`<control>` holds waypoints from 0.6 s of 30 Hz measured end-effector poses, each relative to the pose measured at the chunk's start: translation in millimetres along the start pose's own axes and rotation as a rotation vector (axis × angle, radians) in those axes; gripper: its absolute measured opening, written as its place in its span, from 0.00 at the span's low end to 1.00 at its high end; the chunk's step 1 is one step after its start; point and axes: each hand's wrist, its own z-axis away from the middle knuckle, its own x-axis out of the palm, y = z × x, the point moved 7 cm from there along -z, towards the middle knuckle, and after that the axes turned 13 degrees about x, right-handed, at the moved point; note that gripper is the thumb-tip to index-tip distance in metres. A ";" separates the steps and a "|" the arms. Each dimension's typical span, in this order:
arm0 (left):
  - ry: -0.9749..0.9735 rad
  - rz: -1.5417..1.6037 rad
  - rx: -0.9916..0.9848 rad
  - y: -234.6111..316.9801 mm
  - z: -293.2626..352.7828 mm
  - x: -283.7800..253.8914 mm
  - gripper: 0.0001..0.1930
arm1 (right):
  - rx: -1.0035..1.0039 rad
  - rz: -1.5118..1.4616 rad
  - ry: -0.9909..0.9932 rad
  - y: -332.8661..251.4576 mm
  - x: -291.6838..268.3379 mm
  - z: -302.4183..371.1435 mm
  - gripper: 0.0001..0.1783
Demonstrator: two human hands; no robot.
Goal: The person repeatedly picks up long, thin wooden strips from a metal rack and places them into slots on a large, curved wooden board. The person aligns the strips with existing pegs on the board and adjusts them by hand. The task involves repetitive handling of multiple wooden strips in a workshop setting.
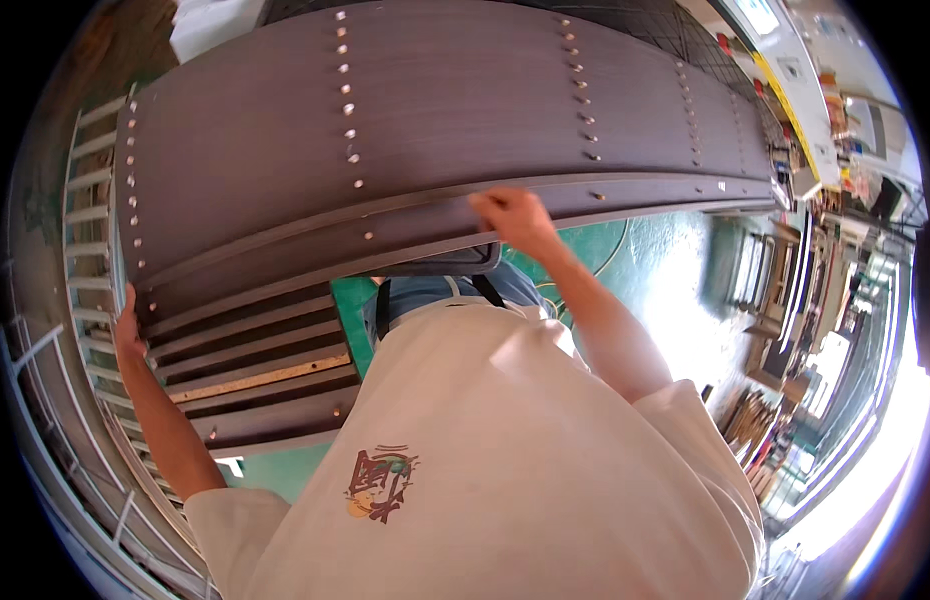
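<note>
A stack of long dark brown boards (455,100) lies across in front of me. Short light-coloured pegs (349,108) stand up from the boards in several rows. My left hand (130,325) rests against the left end of the nearer boards, its fingers stretched along the edge. Over the narrow front board (425,228) is my right hand (513,215), its fingers curled together and slightly blurred. Whatever its fingertips may hold is too small to make out. One peg (368,236) in the narrow board stands left of this hand.
More brown boards (255,350) lie lower on my left, one with a bare particleboard edge (260,377). A pale slatted rack (89,215) runs along the left. On the right are a shiny green floor (675,270) and stacked wood pieces (747,425).
</note>
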 end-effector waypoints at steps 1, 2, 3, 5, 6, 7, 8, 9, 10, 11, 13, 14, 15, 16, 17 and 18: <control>0.045 -0.037 0.016 1.5 -2.7 -3.5 0.54 | 0.093 -0.021 0.076 32.7 -28.7 -7.0 0.22; 0.091 -0.068 0.029 3.6 0.1 -4.4 0.54 | 0.186 -0.037 0.149 67.9 -61.5 -11.6 0.20; 0.146 -0.098 0.040 10.6 6.4 -4.0 0.53 | 0.174 -0.044 0.304 97.7 -95.7 -14.4 0.21; 0.565 -0.674 0.359 54.1 38.7 -4.4 0.47 | 0.144 0.019 0.548 144.6 -155.6 -26.1 0.24; 0.773 -0.973 0.520 89.9 64.1 13.1 0.45 | 0.150 0.078 0.638 161.9 -174.6 -31.8 0.26; 0.762 -0.875 0.824 143.9 100.0 106.1 0.32 | 0.205 0.098 0.625 187.6 -187.2 -32.3 0.28; 0.490 -0.438 1.078 177.9 145.1 191.8 0.25 | 0.221 0.113 0.591 199.9 -196.5 -43.1 0.29; 0.255 -0.211 1.035 235.5 244.8 308.1 0.19 | 0.263 0.127 0.564 224.8 -205.5 -46.5 0.31; 0.051 -0.370 1.191 253.8 298.9 383.5 0.16 | 0.249 0.113 0.517 227.2 -207.7 -55.0 0.31; -0.251 -0.304 0.997 273.1 363.8 462.8 0.15 | 0.254 0.098 0.478 233.7 -208.6 -63.5 0.32; -0.311 -0.293 1.457 275.1 434.2 567.6 0.17 | 0.174 0.100 0.406 215.6 -207.2 -83.4 0.32; -0.405 -0.259 1.464 274.8 458.7 611.7 0.18 | 0.134 0.110 0.384 211.5 -203.4 -86.5 0.32; -0.438 -0.249 1.507 275.0 480.4 647.3 0.17 | 0.133 0.122 0.373 210.3 -201.7 -87.9 0.32; -0.456 -0.305 1.569 276.7 497.3 673.0 0.17 | 0.133 0.136 0.363 209.0 -201.9 -89.5 0.32; -0.447 -0.367 1.587 272.7 503.7 690.5 0.16 | 0.108 0.142 0.351 208.6 -201.2 -92.6 0.32; -0.443 -0.424 1.607 269.0 506.9 702.3 0.16 | 0.089 0.150 0.343 210.2 -200.4 -96.9 0.32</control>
